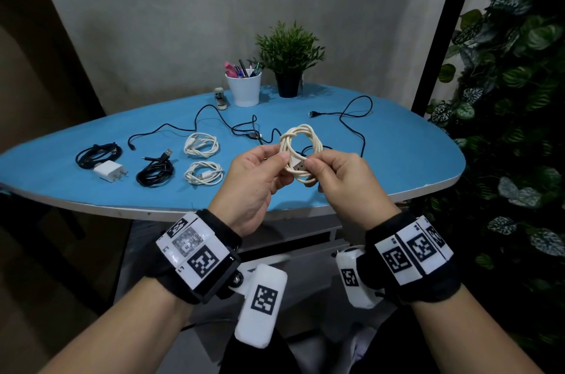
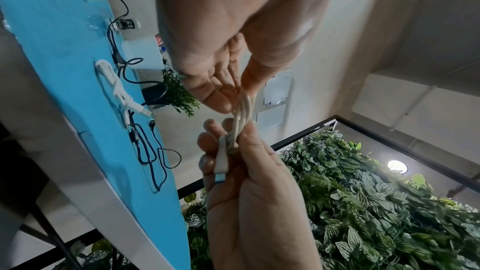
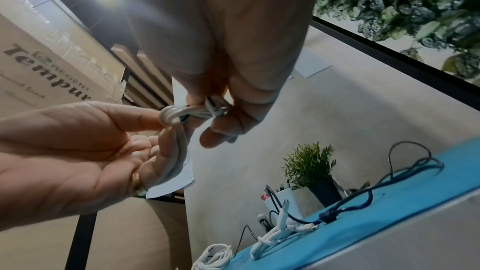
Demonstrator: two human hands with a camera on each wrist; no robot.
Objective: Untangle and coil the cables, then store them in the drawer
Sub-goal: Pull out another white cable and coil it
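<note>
A cream cable (image 1: 301,141), wound into a small coil, hangs in the air above the blue table's (image 1: 397,159) near edge. My left hand (image 1: 282,158) pinches the coil's left side between thumb and fingers. My right hand (image 1: 312,164) pinches the right side, where the plug end (image 1: 298,164) lies across the loops. In the left wrist view the plug (image 2: 221,171) lies along my right hand's fingers (image 2: 207,141) beside the cable strands (image 2: 242,114). The right wrist view shows the same coil (image 3: 174,116) between both hands.
Two white coils (image 1: 201,144) (image 1: 204,173), two black coils (image 1: 98,153) (image 1: 154,171) and a white charger (image 1: 109,171) lie at the table's left. A loose black cable (image 1: 351,116) sprawls across the back. A pen cup (image 1: 244,89), potted plant (image 1: 289,67) and stapler (image 1: 220,98) stand behind.
</note>
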